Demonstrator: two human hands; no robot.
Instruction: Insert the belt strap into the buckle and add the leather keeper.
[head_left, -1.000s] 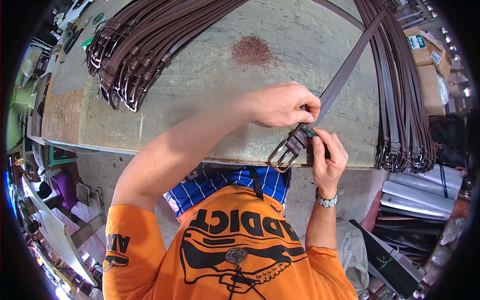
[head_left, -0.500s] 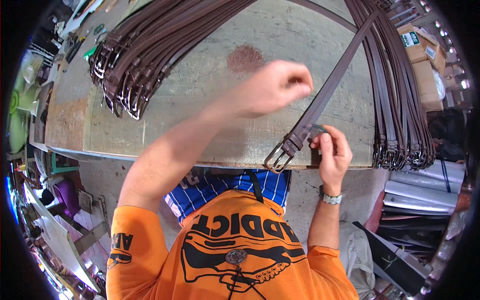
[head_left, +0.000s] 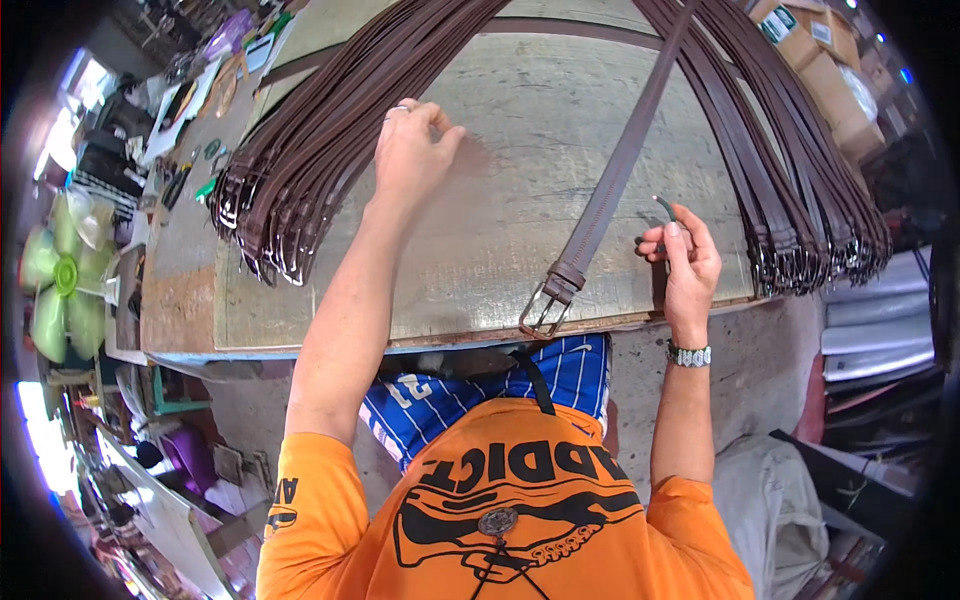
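Note:
A single brown leather belt (head_left: 612,190) lies diagonally on the worn grey worktable (head_left: 520,230), its metal buckle (head_left: 542,315) at the near edge. My left hand (head_left: 415,148) reaches across the table with fingers bent, touching the pile of brown belts on the left (head_left: 300,170); nothing shows in its grip. My right hand (head_left: 682,255) hovers just right of the single belt, pinching a small dark tool (head_left: 662,212) between thumb and fingers. It wears a wristwatch (head_left: 690,354).
A second large bundle of brown belts (head_left: 800,190) hangs over the table's right side. Cardboard boxes (head_left: 815,45) stand at the back right, tools and clutter at the back left, and a green fan (head_left: 60,285) sits left of the table.
My left hand let go of the belt near the buckle and moved up and left to the left pile. The single belt now lies flat on the table; my right hand drew away from it.

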